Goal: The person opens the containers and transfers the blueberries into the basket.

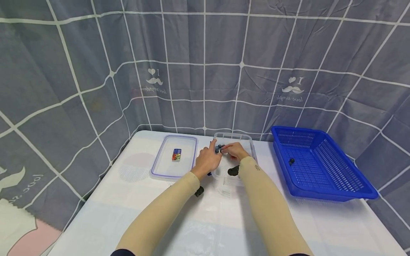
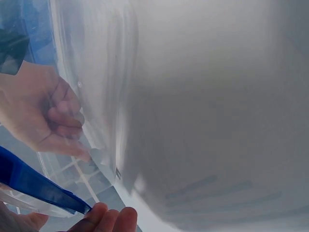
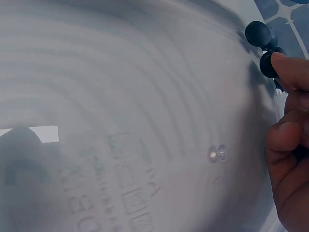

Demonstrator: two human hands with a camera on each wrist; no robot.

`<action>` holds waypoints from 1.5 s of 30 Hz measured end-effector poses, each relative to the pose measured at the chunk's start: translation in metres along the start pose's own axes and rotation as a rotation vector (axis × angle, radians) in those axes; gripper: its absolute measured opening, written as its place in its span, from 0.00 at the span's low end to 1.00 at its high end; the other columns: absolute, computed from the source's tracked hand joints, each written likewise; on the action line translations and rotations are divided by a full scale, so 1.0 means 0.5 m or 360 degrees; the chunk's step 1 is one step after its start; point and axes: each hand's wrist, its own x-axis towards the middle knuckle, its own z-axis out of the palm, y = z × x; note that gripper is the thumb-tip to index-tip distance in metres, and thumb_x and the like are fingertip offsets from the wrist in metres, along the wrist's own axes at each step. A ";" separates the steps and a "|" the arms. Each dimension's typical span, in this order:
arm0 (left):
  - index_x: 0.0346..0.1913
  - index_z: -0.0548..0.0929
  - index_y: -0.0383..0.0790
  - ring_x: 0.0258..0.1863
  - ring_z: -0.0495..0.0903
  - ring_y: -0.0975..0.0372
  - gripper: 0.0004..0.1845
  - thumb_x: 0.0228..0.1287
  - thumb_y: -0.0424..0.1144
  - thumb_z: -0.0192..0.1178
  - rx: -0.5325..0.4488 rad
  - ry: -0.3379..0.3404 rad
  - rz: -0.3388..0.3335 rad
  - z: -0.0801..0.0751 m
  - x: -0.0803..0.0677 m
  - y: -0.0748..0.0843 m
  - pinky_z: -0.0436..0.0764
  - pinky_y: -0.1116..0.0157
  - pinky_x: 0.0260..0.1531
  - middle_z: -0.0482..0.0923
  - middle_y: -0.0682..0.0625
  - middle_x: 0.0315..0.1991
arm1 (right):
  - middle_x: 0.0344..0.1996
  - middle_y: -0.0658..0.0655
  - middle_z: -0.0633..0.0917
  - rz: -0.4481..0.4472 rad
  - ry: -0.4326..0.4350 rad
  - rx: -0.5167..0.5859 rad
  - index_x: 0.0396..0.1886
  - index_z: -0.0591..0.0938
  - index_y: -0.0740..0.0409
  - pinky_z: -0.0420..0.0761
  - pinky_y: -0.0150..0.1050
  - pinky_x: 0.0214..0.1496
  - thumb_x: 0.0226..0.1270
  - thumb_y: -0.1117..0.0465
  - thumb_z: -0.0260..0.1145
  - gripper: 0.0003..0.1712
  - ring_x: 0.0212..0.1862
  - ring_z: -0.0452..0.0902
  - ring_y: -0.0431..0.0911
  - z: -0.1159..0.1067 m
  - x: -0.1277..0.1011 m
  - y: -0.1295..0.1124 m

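Note:
A clear plastic container (image 1: 238, 137) with a blue handle (image 2: 36, 181) stands in the middle of the table. My left hand (image 1: 207, 160) grips its left rim, fingertips by the blue handle in the left wrist view. At the container's far left corner, several dark blue round berries (image 1: 217, 149), like blueberries, sit close together. My right hand (image 1: 236, 150) reaches over the container and pinches one berry (image 3: 268, 65) between thumb and fingertip. Another berry (image 3: 258, 35) lies right beside it. The curled fingers of the right hand partly cover the cluster.
Left of the container lies a clear lid (image 1: 164, 165) with a blue-violet seal; a small printed packet (image 1: 176, 155) rests on it. To the right stands a blue basket (image 1: 333, 195) with a small dark item (image 1: 291, 161) inside. A grey grid curtain (image 1: 224, 81) hangs behind the table.

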 end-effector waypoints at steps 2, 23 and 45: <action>0.80 0.55 0.59 0.63 0.73 0.44 0.34 0.75 0.55 0.49 0.0001 -0.0002 -0.0003 0.000 -0.001 0.000 0.77 0.43 0.52 0.72 0.36 0.65 | 0.20 0.48 0.72 -0.0016 -0.0027 -0.0018 0.47 0.89 0.58 0.66 0.34 0.24 0.63 0.62 0.71 0.13 0.17 0.61 0.39 -0.003 -0.005 -0.004; 0.80 0.55 0.59 0.63 0.74 0.45 0.34 0.74 0.54 0.48 0.0011 -0.0003 0.0000 -0.002 -0.003 0.003 0.77 0.44 0.52 0.73 0.37 0.64 | 0.14 0.45 0.64 -0.0136 -0.0168 -0.0132 0.56 0.84 0.60 0.63 0.34 0.25 0.70 0.59 0.67 0.17 0.15 0.53 0.38 -0.030 -0.024 -0.056; 0.80 0.54 0.59 0.62 0.74 0.45 0.35 0.73 0.53 0.49 -0.0020 -0.0008 0.0011 -0.001 -0.001 -0.002 0.77 0.44 0.53 0.73 0.36 0.64 | 0.11 0.47 0.65 -0.0380 -0.0260 -0.0262 0.60 0.83 0.57 0.65 0.35 0.24 0.72 0.56 0.66 0.20 0.15 0.54 0.41 -0.146 -0.069 -0.123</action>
